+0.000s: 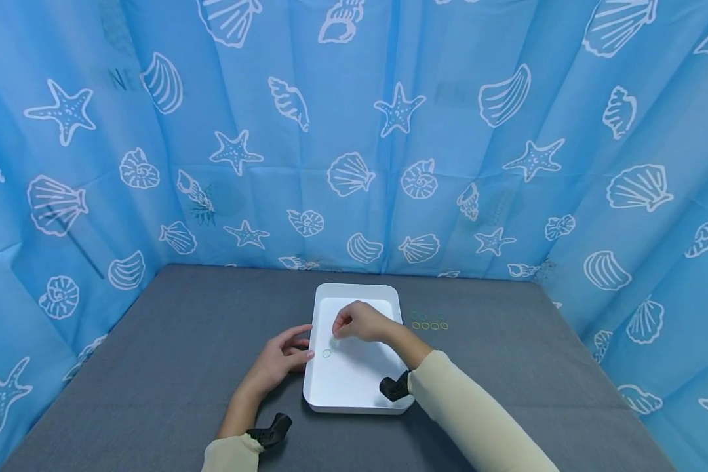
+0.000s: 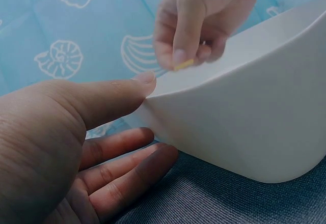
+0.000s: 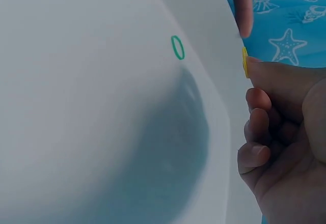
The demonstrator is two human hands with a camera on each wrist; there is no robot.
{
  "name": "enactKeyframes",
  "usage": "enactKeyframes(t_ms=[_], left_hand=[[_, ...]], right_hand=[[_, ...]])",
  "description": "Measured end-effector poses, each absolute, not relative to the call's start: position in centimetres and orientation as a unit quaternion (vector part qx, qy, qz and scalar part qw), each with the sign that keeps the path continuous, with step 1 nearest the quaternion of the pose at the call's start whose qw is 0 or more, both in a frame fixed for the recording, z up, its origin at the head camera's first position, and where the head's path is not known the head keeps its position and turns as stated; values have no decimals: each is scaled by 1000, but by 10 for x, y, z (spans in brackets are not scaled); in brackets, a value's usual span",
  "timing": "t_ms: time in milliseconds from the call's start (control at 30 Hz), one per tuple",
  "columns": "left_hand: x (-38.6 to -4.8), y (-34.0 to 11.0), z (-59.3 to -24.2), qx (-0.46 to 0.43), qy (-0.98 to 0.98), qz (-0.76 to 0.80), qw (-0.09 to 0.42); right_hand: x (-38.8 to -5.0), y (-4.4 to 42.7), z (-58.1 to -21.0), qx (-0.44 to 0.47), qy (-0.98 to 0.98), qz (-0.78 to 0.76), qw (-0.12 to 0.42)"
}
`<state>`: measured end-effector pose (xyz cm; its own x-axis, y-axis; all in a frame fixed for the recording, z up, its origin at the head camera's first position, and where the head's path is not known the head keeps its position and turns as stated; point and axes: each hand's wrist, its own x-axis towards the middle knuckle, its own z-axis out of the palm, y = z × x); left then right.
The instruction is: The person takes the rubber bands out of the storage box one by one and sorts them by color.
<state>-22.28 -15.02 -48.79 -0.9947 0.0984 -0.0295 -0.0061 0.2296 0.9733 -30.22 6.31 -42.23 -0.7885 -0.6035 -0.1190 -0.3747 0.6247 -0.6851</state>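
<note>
A white rectangular tray (image 1: 354, 388) lies on the table. Above its floor, near the left side, my right hand (image 1: 360, 321) pinches a small yellow rubber band (image 3: 245, 63) between thumb and forefinger; the other fingers curl in. One green rubber band (image 3: 182, 49) lies flat on the tray floor, beneath and to the left of that hand. My left hand (image 1: 273, 364) is at the tray's left side, its thumb touching the rim and its fingers loosely extended beside the outer wall.
To the right of the tray, a row of several yellow rubber bands (image 1: 425, 326) lies on the grey tablecloth (image 1: 495, 373), with some green bands (image 1: 423, 317) just behind. A blue curtain (image 1: 354, 131) with shell prints hangs at the back and sides.
</note>
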Motion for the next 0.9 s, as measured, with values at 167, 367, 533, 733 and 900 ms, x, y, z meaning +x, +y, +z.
enactKeyframes(t_ms=[167,367,533,733,900], left_hand=[[-222,-149,-487,31,782,621,43],[-222,-149,-490,35,783,620,44],[-221,-150,-490,33,785,617,44],[-220,-149,-488,34,782,621,42],[-220,-149,-487,37,781,622,38]], right_hand=[[-296,76,-418,-265,885,-347,163],[-287,94,-411,-257,880,-371,150],[-281,108,-408,-259,879,-374,143],[-273,128,-409,-253,881,-376,137],[-266,147,-413,-248,879,-388,122]])
